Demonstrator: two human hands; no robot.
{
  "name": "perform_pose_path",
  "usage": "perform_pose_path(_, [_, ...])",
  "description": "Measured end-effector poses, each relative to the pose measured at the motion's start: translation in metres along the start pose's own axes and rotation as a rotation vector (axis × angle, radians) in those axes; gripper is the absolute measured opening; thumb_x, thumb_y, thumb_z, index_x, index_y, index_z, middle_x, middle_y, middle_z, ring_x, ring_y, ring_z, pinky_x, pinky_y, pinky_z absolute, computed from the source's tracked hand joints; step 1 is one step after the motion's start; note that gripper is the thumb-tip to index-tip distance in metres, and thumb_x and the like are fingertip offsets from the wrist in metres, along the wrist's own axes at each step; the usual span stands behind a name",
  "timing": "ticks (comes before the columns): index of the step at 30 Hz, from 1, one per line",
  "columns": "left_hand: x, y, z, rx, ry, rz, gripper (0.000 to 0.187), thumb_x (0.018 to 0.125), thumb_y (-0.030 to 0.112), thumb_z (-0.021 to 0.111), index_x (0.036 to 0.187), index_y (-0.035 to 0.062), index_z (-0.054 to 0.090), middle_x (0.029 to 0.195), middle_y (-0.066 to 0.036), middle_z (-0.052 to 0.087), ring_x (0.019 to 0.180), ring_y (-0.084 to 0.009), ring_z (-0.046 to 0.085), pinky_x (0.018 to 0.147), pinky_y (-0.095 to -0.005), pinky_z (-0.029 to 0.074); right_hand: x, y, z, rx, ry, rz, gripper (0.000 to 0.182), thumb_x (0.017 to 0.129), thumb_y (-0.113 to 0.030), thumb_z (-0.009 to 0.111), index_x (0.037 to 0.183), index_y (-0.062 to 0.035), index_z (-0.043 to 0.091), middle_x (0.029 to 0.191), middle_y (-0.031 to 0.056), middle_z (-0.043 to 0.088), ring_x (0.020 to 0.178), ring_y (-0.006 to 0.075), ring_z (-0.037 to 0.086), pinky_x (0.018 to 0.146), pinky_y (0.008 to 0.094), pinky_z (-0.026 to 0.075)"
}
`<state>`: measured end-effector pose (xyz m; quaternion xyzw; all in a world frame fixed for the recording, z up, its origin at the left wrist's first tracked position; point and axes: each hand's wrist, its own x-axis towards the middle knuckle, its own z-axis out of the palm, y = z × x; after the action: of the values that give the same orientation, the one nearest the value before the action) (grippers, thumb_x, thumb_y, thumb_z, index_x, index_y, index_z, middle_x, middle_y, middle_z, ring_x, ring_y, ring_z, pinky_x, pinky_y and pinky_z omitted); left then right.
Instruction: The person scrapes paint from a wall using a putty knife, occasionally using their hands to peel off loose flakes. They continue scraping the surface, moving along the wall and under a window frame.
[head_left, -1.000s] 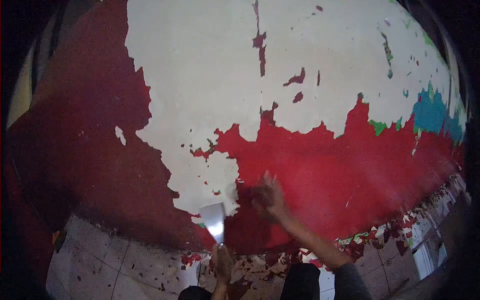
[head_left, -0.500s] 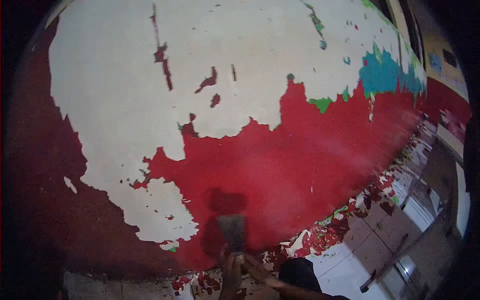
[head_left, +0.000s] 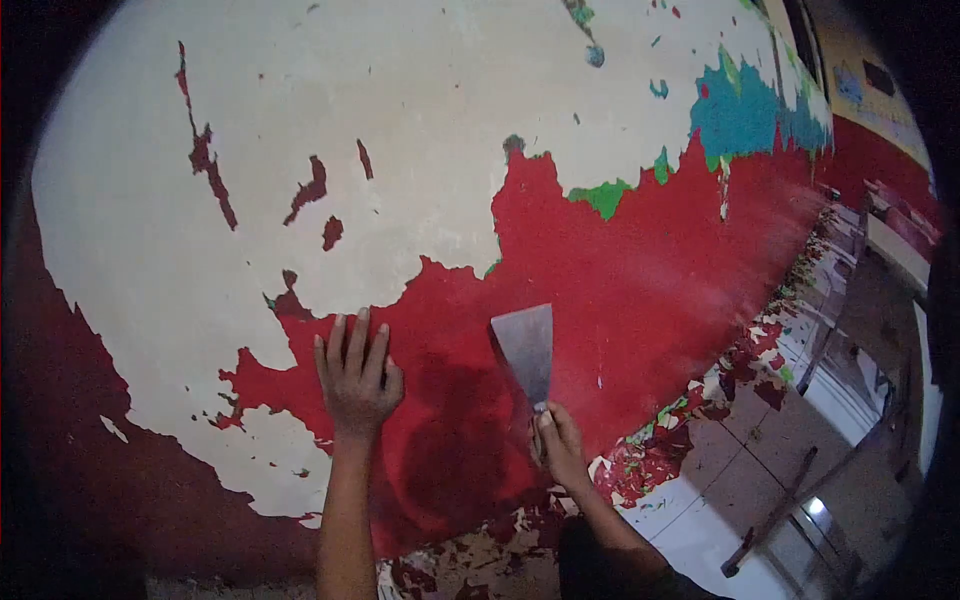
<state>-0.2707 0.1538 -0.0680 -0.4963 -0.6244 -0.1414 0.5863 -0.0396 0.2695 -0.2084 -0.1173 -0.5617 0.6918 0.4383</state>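
Observation:
My left hand (head_left: 358,382) lies flat against the wall with its fingers stretched upward, at the lower border of the bare white area. My right hand (head_left: 556,440) is wrapped round the handle of a paint scraper (head_left: 527,350), whose wide metal blade points up in front of the red paint. Red paint (head_left: 640,290) covers the lower wall, ending in a ragged line below the pale stripped surface (head_left: 420,150). Small red remnants (head_left: 310,190) stay within the pale part. Dark shadows fall on the red between my two hands.
Peeled paint flakes (head_left: 650,465) lie along the foot of the wall. On the tiled floor (head_left: 720,480) at the right rests a long dark bar (head_left: 775,515). Patches of teal paint (head_left: 740,115) and green paint (head_left: 603,198) show higher up on the right.
My hands were together low at the scraper. Now they are apart: the left has risen to lie on the wall, and the right has lifted the scraper up and rightward. The view has shifted.

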Motion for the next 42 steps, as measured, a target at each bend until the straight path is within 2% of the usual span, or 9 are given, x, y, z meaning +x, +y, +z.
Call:
perform_pose_path(10, [0.001,0.002,0.0,0.036,0.027,0.015,0.04,0.078,0.02,0.05,0.116,0.0105,0.058,0.138,-0.009,0.044,0.132,-0.0313,0.033,0.11,-0.0528,0.018,0.026,0.025,-0.018,0.055,0.137,-0.045,0.041,0.096,-0.021,0.045,0.133,-0.0072,0.036,0.073,-0.0014,0.049,0.054,0.0059,0.042,0.049,0.0214,0.037])
perform_pose_path(14, [0.002,0.003,-0.002,0.054,0.01,0.019,0.04,0.08,0.021,0.049,0.117,0.0107,0.056,0.139,-0.01,0.042,0.132,-0.0322,0.032,0.11,-0.0532,0.018,0.052,-0.017,-0.06,-0.117,0.209,-0.185,0.046,0.094,-0.022,0.049,0.135,-0.007,0.035,0.075,-0.0018,0.05,0.056,0.0056,0.045,0.049,0.0207,0.037])
perform_pose_path(18, [0.003,0.004,-0.002,0.071,-0.007,0.039,0.046,0.082,0.019,0.046,0.127,0.0101,0.045,0.141,-0.012,0.037,0.134,-0.0347,0.027,0.109,-0.0561,0.018,0.081,-0.086,-0.13,-0.343,0.181,-0.201,0.038,0.092,-0.023,0.054,0.125,-0.0037,0.052,0.087,0.0026,0.057,0.075,0.0094,0.053,0.067,0.0249,0.046])
perform_pose_path(20, [0.005,0.008,-0.005,0.073,-0.028,0.023,0.046,0.08,0.018,0.047,0.126,0.0099,0.044,0.141,-0.014,0.036,0.134,-0.0355,0.027,0.108,-0.0571,0.018,0.105,-0.122,-0.164,-0.531,0.155,-0.409,0.033,0.091,-0.021,0.056,0.119,-0.0022,0.057,0.087,0.002,0.057,0.077,0.0098,0.052,0.07,0.0257,0.044])
perform_pose_path(26, [0.006,0.01,-0.001,0.104,0.005,-0.01,0.051,0.075,0.019,0.05,0.124,0.0119,0.044,0.14,-0.011,0.037,0.132,-0.0334,0.029,0.109,-0.0564,0.018,0.137,-0.26,-0.216,-0.807,-0.06,-0.524,0.032,0.085,-0.014,0.062,0.116,-0.005,0.06,0.091,0.0031,0.059,0.081,0.0081,0.053,0.067,0.0232,0.043])
perform_pose_path(28, [0.007,0.011,0.0,0.106,0.01,-0.005,0.051,0.074,0.018,0.05,0.124,0.0122,0.044,0.14,-0.011,0.037,0.132,-0.0333,0.029,0.109,-0.0565,0.018,0.138,-0.292,-0.214,-0.67,0.036,-0.472,0.041,0.084,-0.015,0.063,0.123,-0.0048,0.054,0.098,0.0058,0.059,0.084,0.0084,0.054,0.068,0.0241,0.045])
perform_pose_path(34, [0.003,0.008,0.002,0.117,0.0,-0.003,0.048,0.073,0.018,0.05,0.121,0.0122,0.046,0.141,-0.011,0.036,0.132,-0.033,0.028,0.108,-0.0559,0.018,0.204,-0.35,-0.181,-0.161,0.037,-0.907,0.053,0.083,-0.026,0.065,0.125,-0.0012,0.044,0.1,0.0096,0.063,0.078,0.017,0.06,0.064,0.0281,0.048])
perform_pose_path(40, [0.073,0.043,0.011,-0.073,-0.009,0.055,0.052,0.075,0.024,0.055,0.125,0.0117,0.045,0.144,-0.011,0.031,0.133,-0.0337,0.027,0.109,-0.0559,0.016,0.267,-0.381,-0.12,0.145,-0.362,-0.557,0.042,0.084,-0.022,0.058,0.123,-0.0091,0.048,0.092,0.0081,0.059,0.071,0.016,0.057,0.064,0.0312,0.046])
perform_pose_path(42, [0.106,0.077,0.018,-0.055,-0.031,0.042,0.056,0.076,0.026,0.056,0.128,0.0119,0.044,0.145,-0.011,0.029,0.134,-0.033,0.026,0.11,-0.0553,0.014,0.236,-0.384,-0.064,0.071,-0.078,-0.602,0.023,0.083,-0.029,0.063,0.092,-0.0127,0.05,0.08,0.0039,0.055,0.063,0.0142,0.053,0.055,0.0319,0.043])
